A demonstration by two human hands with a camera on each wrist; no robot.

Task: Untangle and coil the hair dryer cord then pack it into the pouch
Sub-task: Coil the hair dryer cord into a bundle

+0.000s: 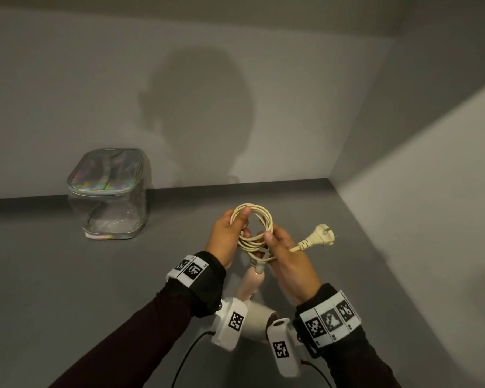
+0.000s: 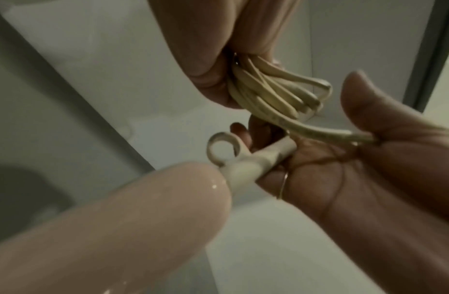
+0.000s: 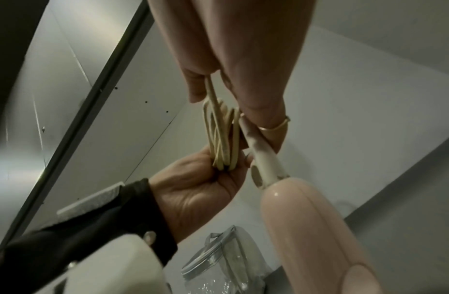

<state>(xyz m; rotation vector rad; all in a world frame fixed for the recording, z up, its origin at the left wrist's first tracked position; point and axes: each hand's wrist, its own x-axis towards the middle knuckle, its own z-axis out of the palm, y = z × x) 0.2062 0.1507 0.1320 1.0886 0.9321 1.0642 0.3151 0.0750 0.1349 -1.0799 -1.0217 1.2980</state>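
Note:
The cream cord is wound into a coil of several loops above the grey table. My left hand grips the coil's left side, thumb on top; the strands bunch under those fingers. My right hand pinches the cord at the coil's near side, and the strands run between both hands. The plug sticks out to the right of the right hand. The pink hair dryer hangs handle-up below the hands, its handle close to the coil. The pouch stands apart at the left.
The pouch has clear walls and a shiny zipped top, and it stands against the back wall. A grey wall closes the table's right side. Bare table lies between the pouch and my left arm.

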